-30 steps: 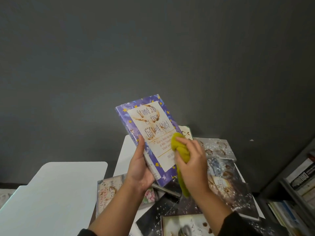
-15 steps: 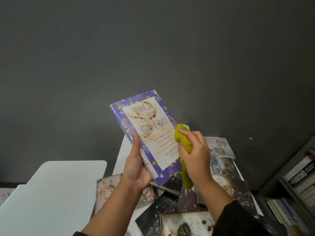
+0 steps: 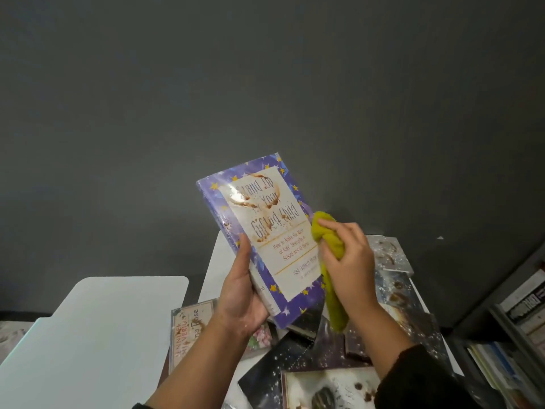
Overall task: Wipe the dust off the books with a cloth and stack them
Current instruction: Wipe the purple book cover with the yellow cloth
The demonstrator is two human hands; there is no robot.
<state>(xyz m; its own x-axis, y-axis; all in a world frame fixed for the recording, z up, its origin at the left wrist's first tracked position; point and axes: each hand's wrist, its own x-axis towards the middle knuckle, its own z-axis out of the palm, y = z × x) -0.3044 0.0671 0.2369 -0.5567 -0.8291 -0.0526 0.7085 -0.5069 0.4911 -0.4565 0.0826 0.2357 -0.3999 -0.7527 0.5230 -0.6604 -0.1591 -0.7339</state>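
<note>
One left hand point(image 3: 241, 293) grips the purple book point(image 3: 265, 231) by its spine; right fingers point(image 3: 339, 231) bunch the green cloth point(image 3: 327, 240). Hard rubbing could twist it loose onto the dusty books point(image 3: 398, 290) below.

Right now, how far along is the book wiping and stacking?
Early. Done: nothing looks stacked; the white table on the left holds no pile. In hand: the left hand grips the purple book, upright and tilted, and the right hand holds the green cloth at its right edge; brown stains remain on the cover. Left: the dusty books scattered below.
</note>
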